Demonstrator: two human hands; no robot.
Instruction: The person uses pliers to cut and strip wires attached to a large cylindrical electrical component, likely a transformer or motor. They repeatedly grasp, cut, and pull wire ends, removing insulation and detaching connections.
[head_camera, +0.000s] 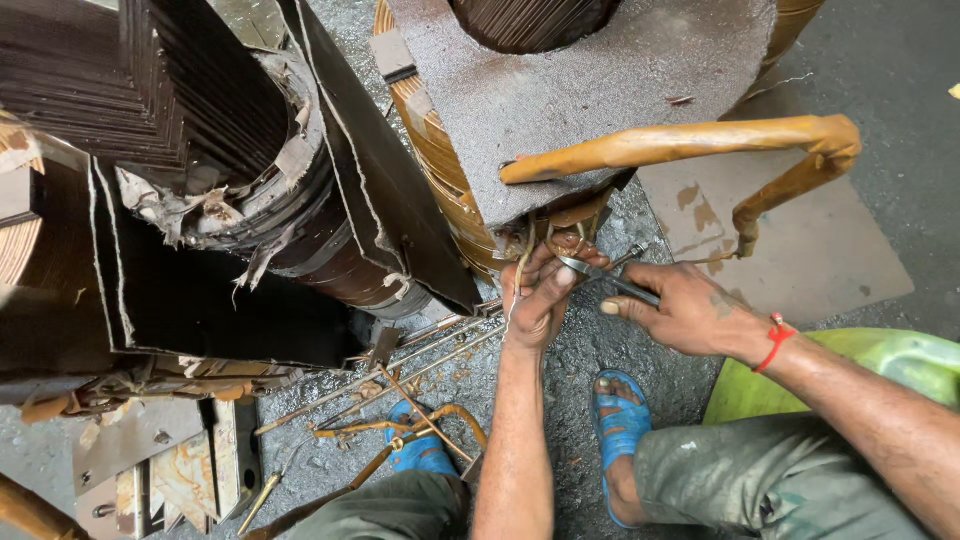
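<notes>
At the centre of the frame the left hand (540, 290) has its fingers closed around a pale strip of tape (522, 268) at the lower edge of the large copper-wound coil (440, 160), just under the grey board (560, 90) on top of it. Touching it from the right, the right hand (685, 310) grips metal pliers (600, 272), its fingers wrapped around the handles and the tip meeting the left hand's fingers at the coil. A bent paper-wrapped lead (700, 140) arches above both hands, and blue sandals (620, 420) rest on the gritty floor (880, 60) below.
</notes>
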